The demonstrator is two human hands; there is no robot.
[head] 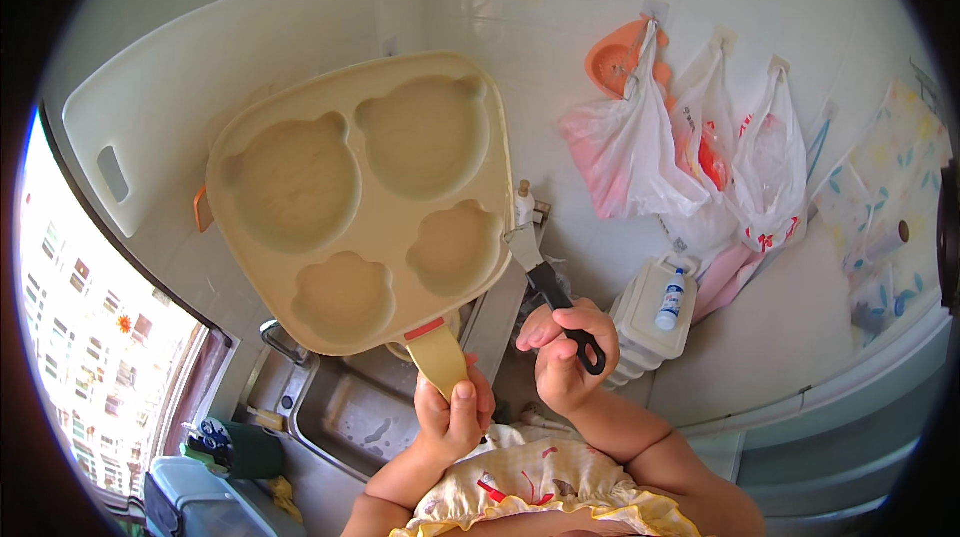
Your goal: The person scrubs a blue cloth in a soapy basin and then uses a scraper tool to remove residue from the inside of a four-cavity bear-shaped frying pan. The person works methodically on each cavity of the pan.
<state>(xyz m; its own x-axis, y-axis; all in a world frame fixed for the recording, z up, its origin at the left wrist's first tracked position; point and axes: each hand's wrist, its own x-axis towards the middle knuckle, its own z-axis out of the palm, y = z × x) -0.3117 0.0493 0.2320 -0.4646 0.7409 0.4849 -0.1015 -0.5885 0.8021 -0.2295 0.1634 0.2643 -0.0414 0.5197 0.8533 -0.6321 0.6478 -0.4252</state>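
My left hand grips the pale yellow handle of a cream-coloured frying pan. The pan is raised over the sink area, its inside towards me. Several moulded wells shape its cooking surface, two larger and the others smaller, some with ear-like bumps. In my right hand is a kitchen turner with a black handle, held between thumb and fingers. Its pale flat blade is at the pan's right rim; I cannot tell whether they touch.
Below the pan lies a steel sink with a faucet. Plastic bags and an orange strainer hang on the wall. A bottle lies on a white lidded bin. At lower left stands a blue container.
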